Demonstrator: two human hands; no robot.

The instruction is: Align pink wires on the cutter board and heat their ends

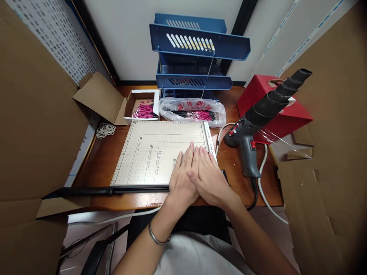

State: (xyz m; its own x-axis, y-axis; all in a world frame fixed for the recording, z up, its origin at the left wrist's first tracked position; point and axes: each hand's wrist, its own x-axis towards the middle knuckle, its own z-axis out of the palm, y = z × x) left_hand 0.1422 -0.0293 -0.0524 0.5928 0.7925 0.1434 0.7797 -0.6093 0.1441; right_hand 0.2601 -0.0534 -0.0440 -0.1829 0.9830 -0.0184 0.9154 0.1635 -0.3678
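Observation:
Both hands rest side by side on the right part of a paper cutter [134,160] with a printed grid and size marks. My left hand [183,176] lies flat with its fingers stretched forward, a metal bracelet [156,235] on its wrist. Partly over it lies my right hand [210,177], also flat, its thumb crossing the back of the left hand. A speck of red shows between the fingers; what lies beneath the palms is hidden. The cutter's black handle [86,191] points left along the table's front edge.
Behind the cutter are a box [129,103] of pink-and-black wires and a plastic bag [220,114] of similar ones. Blue tiered trays [197,82] stand at the back. To the right, a heat gun [249,152] stands before a red box [255,91]. Coiled white cord [105,130] lies left.

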